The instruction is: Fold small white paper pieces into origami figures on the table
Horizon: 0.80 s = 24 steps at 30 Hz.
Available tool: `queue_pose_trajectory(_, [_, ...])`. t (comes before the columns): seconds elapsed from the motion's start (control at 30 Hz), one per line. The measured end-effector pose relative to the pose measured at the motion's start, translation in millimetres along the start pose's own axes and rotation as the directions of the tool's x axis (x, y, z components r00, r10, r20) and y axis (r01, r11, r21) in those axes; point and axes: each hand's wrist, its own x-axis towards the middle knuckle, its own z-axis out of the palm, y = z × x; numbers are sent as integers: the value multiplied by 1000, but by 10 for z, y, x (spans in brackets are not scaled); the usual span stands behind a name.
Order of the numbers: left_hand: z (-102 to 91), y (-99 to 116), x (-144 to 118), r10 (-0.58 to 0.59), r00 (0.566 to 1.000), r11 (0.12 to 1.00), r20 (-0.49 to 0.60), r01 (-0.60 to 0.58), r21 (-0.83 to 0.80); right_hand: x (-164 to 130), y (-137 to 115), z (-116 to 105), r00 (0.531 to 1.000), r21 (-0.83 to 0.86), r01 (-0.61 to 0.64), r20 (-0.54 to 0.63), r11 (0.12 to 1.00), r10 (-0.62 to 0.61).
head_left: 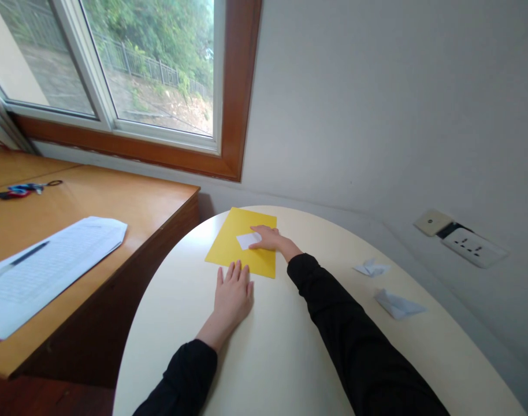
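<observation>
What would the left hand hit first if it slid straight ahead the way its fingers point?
The left hand lies flat on the table, fingertips at the near edge of the yellow sheet. Going straight on, it would meet that sheet first.

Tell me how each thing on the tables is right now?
Yellow paper: flat, unfolded.
White slip: on the yellow paper, under right hand fingers.
Left hand: flat on round table.
Two folded white papers: finished, lying apart.
Scissors: closed.
Printed sheet: flat on desk.
</observation>
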Motion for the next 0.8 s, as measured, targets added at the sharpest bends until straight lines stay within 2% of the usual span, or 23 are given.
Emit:
queue_pose_trajectory(0.17, [-16, -2, -1, -5, 1000, 999, -19, 5, -31, 162, 123, -134, 996, -12, -42, 82, 999, 42])
queue_pose_trajectory(0.3, [-32, 9, 1, -26, 999, 999, -38, 25, -37, 204, 170, -163, 993, -4, -75, 95, 997, 75])
queue_pose_trajectory(0.6, [-16, -86, 24, -192, 969, 980, -157, 199, 29, -37, 337, -53, 997, 237, -72, -18, 969, 78])
queue_pose_trajectory(0.7, [-35, -103, 40, -228, 960, 971, -161, 236, 29, -125, 371, 35, 993, 317, -55, -83, 947, 86])
queue_pose_trajectory(0.8, [-55, 27, -5, -149, 978, 988, -146, 153, 21, -178, 374, 153, 980, 388, -71, -146, 919, 137])
